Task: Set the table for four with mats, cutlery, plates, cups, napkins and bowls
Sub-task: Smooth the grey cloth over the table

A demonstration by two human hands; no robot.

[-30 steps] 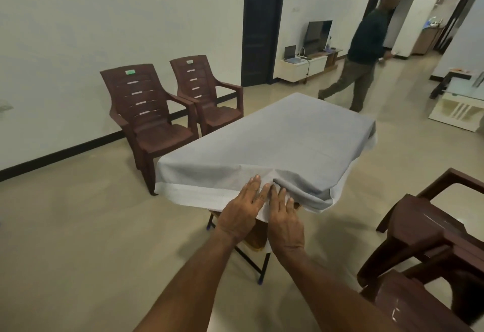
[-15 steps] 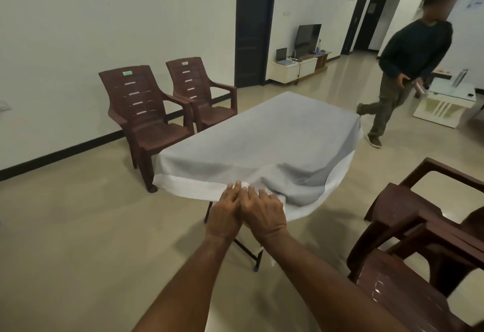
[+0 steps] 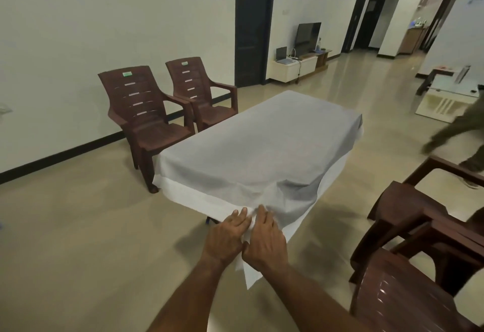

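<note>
A grey tablecloth with a white border covers the rectangular table in front of me. Its near corner is bunched and hangs down toward the floor. My left hand and my right hand lie side by side on that near corner, fingers flat and pointing forward, with the white hem pinched under them. A dark folding leg of the table shows under the cloth. No mats, cutlery, plates, cups, napkins or bowls are in view.
Two brown plastic chairs stand by the left wall. Stacked brown chairs crowd the right foreground. A person's legs pass at the right edge. A low TV unit and a glass table stand further back.
The other person walked right and is almost out of view. My hands have slid a little lower on the cloth's corner and spread slightly apart.
</note>
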